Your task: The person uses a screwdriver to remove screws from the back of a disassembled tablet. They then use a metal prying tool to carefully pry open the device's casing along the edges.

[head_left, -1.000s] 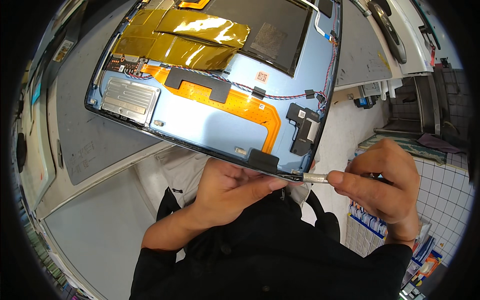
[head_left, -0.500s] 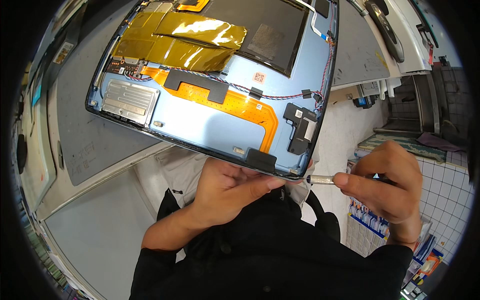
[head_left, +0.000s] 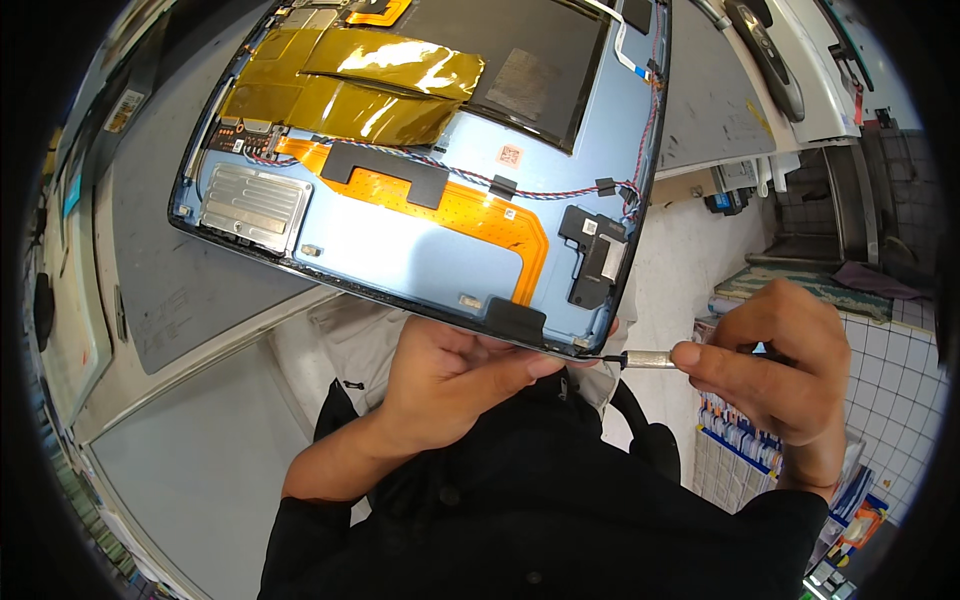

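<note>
An opened tablet (head_left: 400, 262) with a light blue inner shell is tilted in front of me, its far end beyond the picture's top. My left hand (head_left: 440, 385) grips its near edge, thumb on the rim and some fingers hidden behind. A slim hand tool with a silver shank (head_left: 648, 359) is pinched in my right hand (head_left: 775, 365). Its thin dark tip meets the near right corner, or lies very close to it; the exact tool kind cannot be told. Inside the tablet are an orange flex cable (head_left: 455, 212), gold tape (head_left: 370, 90), twisted wires and a black speaker module (head_left: 590, 255).
A grey work mat (head_left: 190, 290) covers the bench beneath and left of the tablet. A dark handheld device (head_left: 765, 60) lies at the upper right. Lower right, a rack of small packets (head_left: 740, 440) stands by a white grid panel (head_left: 895, 375).
The tablet has shifted slightly left. The tool and my right hand have drawn a little to the right, showing more of the dark tip. My left hand keeps its grip.
</note>
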A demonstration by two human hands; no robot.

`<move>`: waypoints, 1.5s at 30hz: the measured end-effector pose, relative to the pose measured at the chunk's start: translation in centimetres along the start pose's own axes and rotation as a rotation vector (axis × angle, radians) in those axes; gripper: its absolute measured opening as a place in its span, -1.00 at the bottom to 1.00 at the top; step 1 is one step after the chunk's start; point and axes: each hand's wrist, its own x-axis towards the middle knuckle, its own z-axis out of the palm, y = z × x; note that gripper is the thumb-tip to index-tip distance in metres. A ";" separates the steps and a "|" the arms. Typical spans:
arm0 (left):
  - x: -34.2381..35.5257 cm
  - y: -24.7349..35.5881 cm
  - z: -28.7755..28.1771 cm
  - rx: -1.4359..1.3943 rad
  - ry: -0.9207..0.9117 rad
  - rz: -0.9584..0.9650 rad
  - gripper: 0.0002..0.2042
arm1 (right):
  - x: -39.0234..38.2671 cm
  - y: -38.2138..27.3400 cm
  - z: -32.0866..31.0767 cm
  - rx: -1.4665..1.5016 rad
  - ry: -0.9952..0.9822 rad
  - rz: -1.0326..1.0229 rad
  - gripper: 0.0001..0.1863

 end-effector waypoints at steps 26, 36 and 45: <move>-0.9 -0.2 -0.2 0.064 0.061 -0.023 -0.87 | -0.6 -1.0 0.6 0.042 -0.047 0.069 -0.69; -0.5 0.2 0.0 0.051 0.035 -0.002 -0.87 | -0.7 -1.1 0.7 0.042 -0.033 0.082 -0.68; -0.3 0.3 0.2 0.009 0.013 -0.005 -0.89 | -0.8 -1.4 0.5 0.032 -0.039 0.097 -0.69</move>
